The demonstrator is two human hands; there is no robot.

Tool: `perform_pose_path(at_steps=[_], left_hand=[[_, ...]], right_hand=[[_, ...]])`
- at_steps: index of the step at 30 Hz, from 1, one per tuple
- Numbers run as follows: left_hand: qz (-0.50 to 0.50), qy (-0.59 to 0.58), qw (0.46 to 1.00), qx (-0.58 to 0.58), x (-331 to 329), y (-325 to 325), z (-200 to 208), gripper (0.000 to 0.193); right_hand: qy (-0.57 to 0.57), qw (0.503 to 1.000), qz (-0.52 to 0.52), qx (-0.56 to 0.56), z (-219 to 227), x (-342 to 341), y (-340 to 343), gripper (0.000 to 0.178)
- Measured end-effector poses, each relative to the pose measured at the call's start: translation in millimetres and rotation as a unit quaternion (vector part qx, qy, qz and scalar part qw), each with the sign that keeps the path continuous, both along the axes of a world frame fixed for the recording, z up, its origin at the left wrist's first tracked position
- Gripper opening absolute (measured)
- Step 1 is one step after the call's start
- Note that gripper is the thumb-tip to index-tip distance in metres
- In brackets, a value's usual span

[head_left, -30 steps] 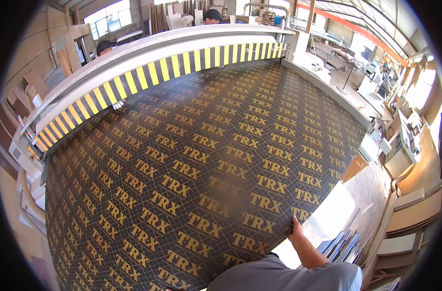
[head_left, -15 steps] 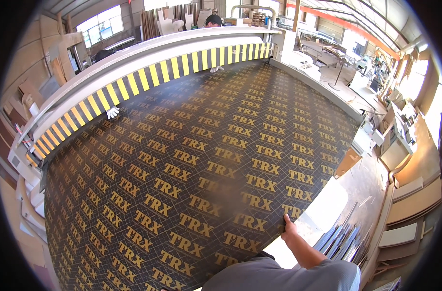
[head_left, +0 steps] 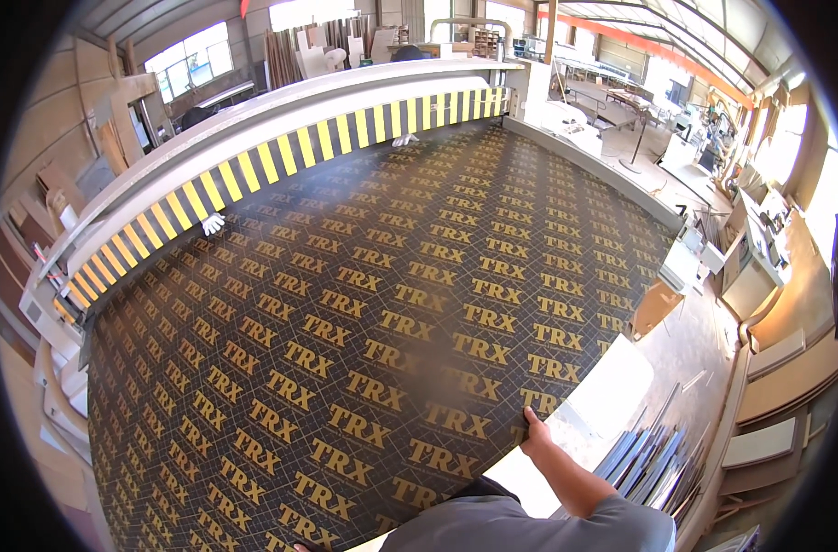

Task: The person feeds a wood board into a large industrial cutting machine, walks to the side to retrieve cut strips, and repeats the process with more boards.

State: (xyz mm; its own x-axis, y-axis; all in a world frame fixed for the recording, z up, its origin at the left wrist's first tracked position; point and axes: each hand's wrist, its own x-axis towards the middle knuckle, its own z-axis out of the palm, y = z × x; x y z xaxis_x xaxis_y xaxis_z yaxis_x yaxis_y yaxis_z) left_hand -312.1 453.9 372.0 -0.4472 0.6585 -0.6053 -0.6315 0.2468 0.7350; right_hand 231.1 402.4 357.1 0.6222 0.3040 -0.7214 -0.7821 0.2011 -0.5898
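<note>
Filling most of the view, the dark patterned panel [head_left: 373,304] has advanced toward the striped yellow-black guard beam [head_left: 281,156] at 11 o'clock. Right hand [head_left: 536,431] stays clamped on its near edge at 5 o'clock. Left hand's grip cannot be told.

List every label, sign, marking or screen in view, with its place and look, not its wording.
Panel: large dark brown sheet filling the middle, covered with repeated gold lettering; right hand grips its near edge.
Hazard stripes: yellow and black band along the white machine beam at the panel's far edge.
Screens: none seen.
</note>
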Motion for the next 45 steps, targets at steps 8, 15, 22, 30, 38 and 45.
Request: perform_pose_path(at_steps=[8,15,22,30,38,45], left_hand=[[-0.001,0.001,1.0,0.003,-5,2,-1,0.065],[0.0,0.0,1.0,-0.001,-10,1,-3,0.064],[-0.007,-0.001,1.0,-0.001,-10,2,-3,0.063],[-0.005,0.003,1.0,-0.001,-13,0,-4,0.062],[-0.012,0.003,1.0,0.0,-13,-1,-6,0.061],[-0.011,0.005,1.0,0.003,-15,-1,-7,0.06]], right_hand=[[-0.033,0.993,0.011,0.116,-24,46,-17,0.054],[-0.099,0.983,0.025,-0.15,-25,66,-3,0.066],[-0.14,0.971,0.042,-0.188,-47,78,-12,0.072],[-0.129,0.978,0.033,-0.16,-35,68,-7,0.071],[-0.107,0.99,-0.023,-0.088,-23,61,-7,0.069],[-0.106,0.99,-0.024,-0.093,-19,60,-6,0.069]])
